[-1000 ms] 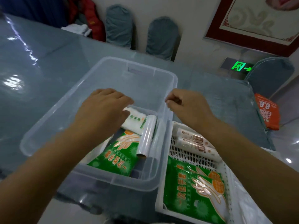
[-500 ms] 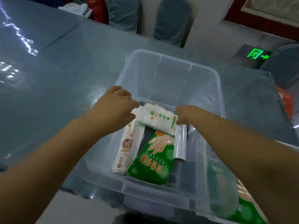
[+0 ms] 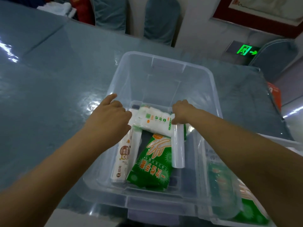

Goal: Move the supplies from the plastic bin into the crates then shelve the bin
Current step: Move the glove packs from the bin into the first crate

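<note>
A clear plastic bin [image 3: 165, 63] stands on the blue-grey table. Inside lie a white pack with green print [image 3: 154, 121], a green glove packet [image 3: 150, 167], a long white-and-brown pack [image 3: 123, 159] and a clear film roll [image 3: 177, 148]. My left hand [image 3: 113, 118] grips the white pack's left end. My right hand [image 3: 182, 112] grips its right end, just above the top of the film roll. The pack lies across the other items. A white crate [image 3: 288, 143] at the right holds another green glove packet [image 3: 250, 213], seen partly through the bin wall.
The bin sits near the table's front edge [image 3: 68, 208]. Covered chairs [image 3: 162, 18] stand behind the table, with another chair [image 3: 275, 58] at the right. An orange item [image 3: 275, 97] lies at the table's right side. A green exit sign [image 3: 246, 50] glows on the wall.
Both hands have gone deeper into the bin and closed on the ends of the white pack. The view has shifted left, so the crate has slid to the right edge.
</note>
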Motion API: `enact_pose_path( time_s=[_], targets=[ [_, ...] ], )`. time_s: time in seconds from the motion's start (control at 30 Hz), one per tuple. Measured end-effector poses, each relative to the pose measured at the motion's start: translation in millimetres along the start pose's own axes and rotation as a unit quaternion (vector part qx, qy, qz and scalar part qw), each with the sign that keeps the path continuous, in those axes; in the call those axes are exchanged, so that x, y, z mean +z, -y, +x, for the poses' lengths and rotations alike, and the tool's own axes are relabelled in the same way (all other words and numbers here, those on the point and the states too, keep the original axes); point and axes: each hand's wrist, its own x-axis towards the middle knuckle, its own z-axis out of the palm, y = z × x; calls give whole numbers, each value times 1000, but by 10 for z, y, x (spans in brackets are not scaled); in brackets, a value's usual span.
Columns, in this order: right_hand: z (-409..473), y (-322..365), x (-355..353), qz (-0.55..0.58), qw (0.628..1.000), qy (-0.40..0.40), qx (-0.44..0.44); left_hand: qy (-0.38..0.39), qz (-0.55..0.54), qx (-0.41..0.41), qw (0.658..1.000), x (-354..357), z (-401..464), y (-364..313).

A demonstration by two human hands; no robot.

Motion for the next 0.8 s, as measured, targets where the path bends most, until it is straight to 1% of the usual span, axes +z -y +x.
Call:
enact_pose_path(
  time_s=[0.07,0.17,0.23,0.3,0.37,0.4,0.47,0.53,0.57,0.6,0.63,0.67,0.7,0.73,0.8],
  targets=[
    [-124,-4,-116,74,997,-9,-13,7,-4,1,1000,-29,7,-10],
    [-414,-39,-276,150,987,-37,-47,23,-17,11,1000,-118,9,-26],
    [-659,-132,-358,208,973,-84,-55,46,-62,20,997,-220,40,-77],
    [-938,-286,-435,291,944,-149,-49,67,-134,24,988,-350,99,-190],
    [-1233,-469,-498,399,893,-207,-42,65,-205,32,976,-489,196,-362],
    [-1379,-570,-519,459,858,-226,-45,58,-239,35,969,-560,254,-469],
    [-1653,-803,-513,581,773,-250,-56,37,-293,41,954,-705,377,-726],
    [-1891,-1081,-442,675,684,-268,-67,12,-332,46,942,-854,511,-1020],
    [-1998,-1233,-387,705,651,-272,-66,0,-343,44,938,-931,574,-1169],
    [-2100,-1385,-316,727,627,-274,-61,-9,-346,40,937,-1007,630,-1314],
    [-2184,-1541,-225,741,611,-273,-55,-15,-339,39,940,-1080,686,-1457],
    [-2261,-1702,-113,746,607,-271,-47,-21,-322,43,946,-1149,740,-1604],
    [-2334,-1863,12,737,619,-269,-39,-28,-298,52,953,-1219,793,-1754],
    [-2400,-2018,147,716,646,-263,-33,-35,-270,64,960,-1284,850,-1909],
    [-2516,-2308,432,667,709,-225,-39,-39,-201,94,974,-1380,977,-2237]
  ],
)
